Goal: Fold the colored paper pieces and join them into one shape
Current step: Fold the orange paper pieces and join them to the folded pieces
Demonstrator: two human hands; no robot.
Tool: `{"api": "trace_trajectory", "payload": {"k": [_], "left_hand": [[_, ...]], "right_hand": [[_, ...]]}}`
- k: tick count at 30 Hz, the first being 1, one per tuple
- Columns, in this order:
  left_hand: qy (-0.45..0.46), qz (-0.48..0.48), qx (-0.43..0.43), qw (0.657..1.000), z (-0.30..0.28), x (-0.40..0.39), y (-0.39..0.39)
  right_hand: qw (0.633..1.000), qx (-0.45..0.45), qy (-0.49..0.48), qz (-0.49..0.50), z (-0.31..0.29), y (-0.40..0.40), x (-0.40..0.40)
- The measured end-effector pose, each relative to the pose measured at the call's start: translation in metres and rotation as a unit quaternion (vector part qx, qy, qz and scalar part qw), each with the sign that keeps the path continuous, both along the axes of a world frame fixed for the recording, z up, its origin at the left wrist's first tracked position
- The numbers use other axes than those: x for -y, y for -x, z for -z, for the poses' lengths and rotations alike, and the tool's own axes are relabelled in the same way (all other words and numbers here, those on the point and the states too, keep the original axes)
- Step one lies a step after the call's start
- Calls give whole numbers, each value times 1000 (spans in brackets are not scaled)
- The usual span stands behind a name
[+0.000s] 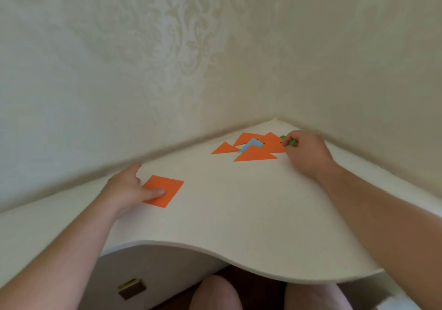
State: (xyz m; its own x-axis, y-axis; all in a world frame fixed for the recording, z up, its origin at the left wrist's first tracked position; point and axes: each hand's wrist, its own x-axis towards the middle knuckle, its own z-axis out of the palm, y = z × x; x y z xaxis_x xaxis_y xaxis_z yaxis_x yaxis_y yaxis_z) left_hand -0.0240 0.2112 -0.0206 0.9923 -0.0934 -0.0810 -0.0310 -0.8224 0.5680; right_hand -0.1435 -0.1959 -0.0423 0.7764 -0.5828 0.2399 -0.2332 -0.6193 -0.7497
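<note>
Head view: on the white desk [215, 214], the left hand [124, 190] presses flat fingers on an orange square [167, 189]. Further right lie orange triangles [254, 154] and a blue piece [250, 144]; the right hand [306, 152] pinches a green piece [283, 137] beside them.

The desk [239, 214] has a smooth, matt, off-white top, like painted or laminated board, with a rounded edge of the same finish; the orange square [167, 190] under the left hand [126, 190] is thin matt paper, flat and uncreased; the orange triangles [254, 155] are the same matt paper with sharp edges; the blue piece [250, 144] is matt paper too; the green piece [290, 142] pinched by the right hand [306, 152] looks like paper, mostly hidden; the wall [167, 46] carries embossed cream wallpaper with a faint sheen on its pattern; the handle [131, 287] looks like brass-toned metal, slightly glossy.
</note>
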Motion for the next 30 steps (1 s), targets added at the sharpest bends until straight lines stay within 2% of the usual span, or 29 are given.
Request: {"api": "trace_trajectory", "payload": {"k": [6,11,14,18,21,23,26,28,30], "left_hand": [[49,34,-53,997,2,13,-7],[76,91,-50,992,-1,38,-2],[189,93,-31,977,-2,68,7],[344,137,-61,927,-6,124,17],[424,184,-96,882,-13,168,30],[452,216,-100,859,-17,193,36],[487,245,-102,832,-22,218,37],[518,250,-121,809,-27,225,33],[536,276,-156,783,-31,227,26]], "right_hand": [[1000,14,-19,-4,2,-1,3],[999,31,-41,-8,3,-2,4],[998,48,-48,-11,4,-2,4],[988,105,-106,-47,2,-2,-3],[966,143,-169,-136,-9,2,-15],[945,134,-220,-200,-16,4,-22],[889,145,-347,-263,-20,6,-25],[854,183,-406,-268,-23,7,-23],[836,198,-437,-266,-26,9,-19]]}}
